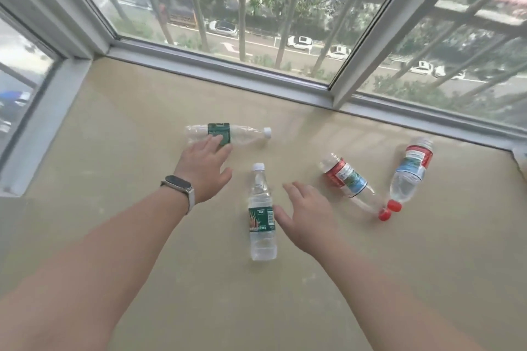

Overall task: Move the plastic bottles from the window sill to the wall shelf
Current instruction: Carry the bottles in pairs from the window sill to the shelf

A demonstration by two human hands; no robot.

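Light: bright, even daylight came through the window [256, 23].
Shadows: faint and soft on the window sill [142, 111].
Glare: pale sheen near the frame.
Blur: slight overall softness.
Distortion: frame lines bowed at the edges.

We see a beige window sill [142, 111] framed in white. Two clear bottles carry dark green labels and white caps: the far green-label bottle [228, 134] and the near green-label bottle [262, 222]. To the right, two clear red-label bottles [346, 177] [410, 171] show red, white and blue bands with red caps. The wrist band [181, 186] is pale with a dark face.
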